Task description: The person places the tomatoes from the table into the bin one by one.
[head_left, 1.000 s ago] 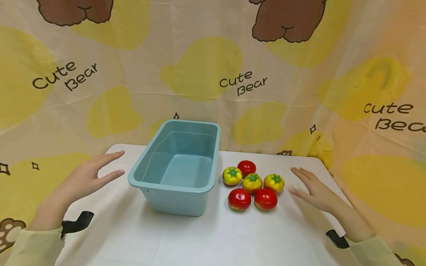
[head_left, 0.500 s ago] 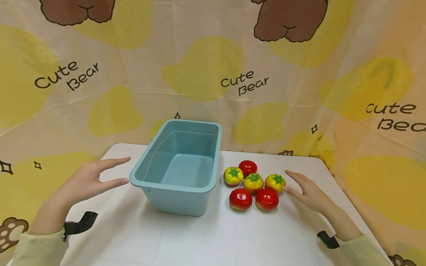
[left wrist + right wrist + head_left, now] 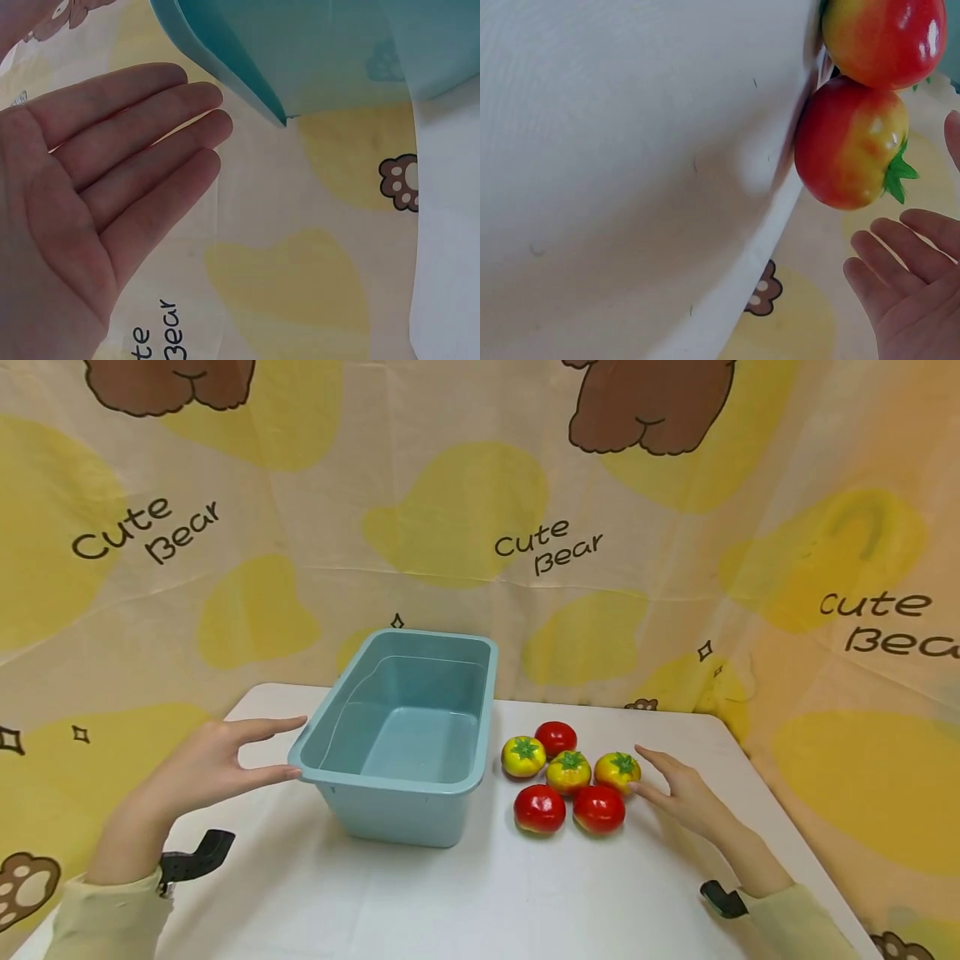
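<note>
A light-blue plastic bin [image 3: 405, 814] stands on the white table. My left hand [image 3: 217, 768] is at the bin's left rim, fingers straight and thumb apart; in the left wrist view the fingers [image 3: 150, 127] lie just beside the rim, holding nothing. Right of the bin lies a cluster of toy tomatoes: yellow ones with green leaves, among them the rightmost tomato [image 3: 618, 772], and red ones such as the front red tomato [image 3: 540, 809]. My right hand [image 3: 690, 793] reaches beside the rightmost tomato, fingers extended. In the right wrist view a gap shows between the fingers and that tomato [image 3: 851, 142].
The white table [image 3: 510, 902] extends in front of the bin and the tomatoes. Behind it hangs a cloth backdrop [image 3: 450, 527] with bear prints, yellow patches and lettering. It also runs along the right side.
My left hand has moved right to the bin's rim. My right hand has moved left, closer to the rightmost tomato. The bin and the tomatoes have stayed in place.
</note>
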`<state>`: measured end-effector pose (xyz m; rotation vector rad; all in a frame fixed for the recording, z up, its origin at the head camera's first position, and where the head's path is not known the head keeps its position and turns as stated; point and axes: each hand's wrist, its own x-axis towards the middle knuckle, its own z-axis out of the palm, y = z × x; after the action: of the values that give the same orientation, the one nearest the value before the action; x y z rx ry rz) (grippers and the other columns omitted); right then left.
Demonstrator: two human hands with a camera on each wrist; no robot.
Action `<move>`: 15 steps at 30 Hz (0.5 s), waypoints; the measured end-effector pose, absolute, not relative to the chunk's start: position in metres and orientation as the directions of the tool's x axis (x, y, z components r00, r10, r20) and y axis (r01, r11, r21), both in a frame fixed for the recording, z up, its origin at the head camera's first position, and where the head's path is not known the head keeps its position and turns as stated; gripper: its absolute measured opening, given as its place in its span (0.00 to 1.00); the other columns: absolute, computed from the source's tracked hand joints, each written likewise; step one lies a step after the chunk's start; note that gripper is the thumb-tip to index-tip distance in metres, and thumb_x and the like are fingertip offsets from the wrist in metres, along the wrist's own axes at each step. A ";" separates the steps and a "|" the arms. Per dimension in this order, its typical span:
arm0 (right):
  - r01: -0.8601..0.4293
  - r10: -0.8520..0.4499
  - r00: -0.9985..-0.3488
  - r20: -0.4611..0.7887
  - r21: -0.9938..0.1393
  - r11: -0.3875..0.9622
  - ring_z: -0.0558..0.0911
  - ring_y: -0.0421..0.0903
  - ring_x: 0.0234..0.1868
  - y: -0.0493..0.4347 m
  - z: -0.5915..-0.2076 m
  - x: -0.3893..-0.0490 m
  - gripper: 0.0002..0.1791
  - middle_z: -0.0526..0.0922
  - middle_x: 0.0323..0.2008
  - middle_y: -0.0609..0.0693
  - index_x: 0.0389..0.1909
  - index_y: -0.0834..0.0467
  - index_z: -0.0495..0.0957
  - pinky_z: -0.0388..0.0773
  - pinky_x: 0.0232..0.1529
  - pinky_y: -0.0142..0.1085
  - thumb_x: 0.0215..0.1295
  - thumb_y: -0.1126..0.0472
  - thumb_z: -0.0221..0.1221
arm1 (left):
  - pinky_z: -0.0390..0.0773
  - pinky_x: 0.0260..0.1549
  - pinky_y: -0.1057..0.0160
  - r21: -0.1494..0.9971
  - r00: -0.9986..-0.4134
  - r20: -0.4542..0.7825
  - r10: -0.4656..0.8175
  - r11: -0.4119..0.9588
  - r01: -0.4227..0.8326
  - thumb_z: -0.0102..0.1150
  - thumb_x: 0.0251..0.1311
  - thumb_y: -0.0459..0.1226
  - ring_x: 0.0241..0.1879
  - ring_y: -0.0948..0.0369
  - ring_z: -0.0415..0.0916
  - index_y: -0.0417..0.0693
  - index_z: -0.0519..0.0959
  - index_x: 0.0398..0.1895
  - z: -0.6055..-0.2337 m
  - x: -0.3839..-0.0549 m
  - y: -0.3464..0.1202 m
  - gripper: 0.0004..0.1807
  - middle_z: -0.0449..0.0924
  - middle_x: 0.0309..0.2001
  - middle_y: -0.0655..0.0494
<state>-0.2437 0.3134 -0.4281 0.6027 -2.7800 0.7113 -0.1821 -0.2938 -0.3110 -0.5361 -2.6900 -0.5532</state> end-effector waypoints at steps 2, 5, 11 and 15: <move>-0.436 -0.337 -0.895 0.291 -0.416 0.798 0.69 0.67 0.61 0.314 -0.430 -0.245 0.37 0.70 0.62 0.66 0.66 0.65 0.64 0.68 0.58 0.63 0.62 0.50 0.62 | 0.79 0.44 0.55 0.311 -0.872 0.393 0.292 0.850 0.425 0.73 0.43 0.54 0.50 0.53 0.80 0.64 0.78 0.57 -0.312 -0.183 -0.293 0.33 0.82 0.51 0.63; -0.435 -0.339 -0.897 0.284 -0.427 0.793 0.69 0.67 0.61 0.314 -0.433 -0.246 0.37 0.70 0.61 0.66 0.66 0.66 0.64 0.68 0.58 0.63 0.61 0.51 0.62 | 0.79 0.44 0.54 0.316 -0.872 0.385 0.301 0.845 0.431 0.73 0.42 0.54 0.50 0.51 0.80 0.64 0.78 0.57 -0.313 -0.185 -0.292 0.33 0.82 0.51 0.63; -0.427 -0.336 -0.902 0.271 -0.449 0.785 0.69 0.67 0.61 0.315 -0.438 -0.248 0.37 0.71 0.61 0.67 0.65 0.68 0.63 0.68 0.59 0.63 0.61 0.52 0.63 | 0.80 0.42 0.52 0.328 -0.867 0.381 0.322 0.829 0.452 0.73 0.41 0.55 0.48 0.47 0.80 0.62 0.78 0.57 -0.313 -0.187 -0.292 0.34 0.82 0.51 0.60; -0.414 -0.328 -0.909 0.257 -0.469 0.780 0.71 0.67 0.59 0.314 -0.441 -0.250 0.39 0.71 0.60 0.68 0.65 0.68 0.63 0.71 0.57 0.62 0.60 0.50 0.63 | 0.81 0.40 0.52 0.314 -0.852 0.387 0.352 0.819 0.480 0.73 0.42 0.55 0.47 0.45 0.81 0.59 0.78 0.57 -0.312 -0.189 -0.292 0.35 0.83 0.50 0.58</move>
<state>-0.2497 0.3141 -0.4406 0.5901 -2.8105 0.7964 -0.1891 -0.2918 -0.3121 -0.6326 -2.6903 -0.5836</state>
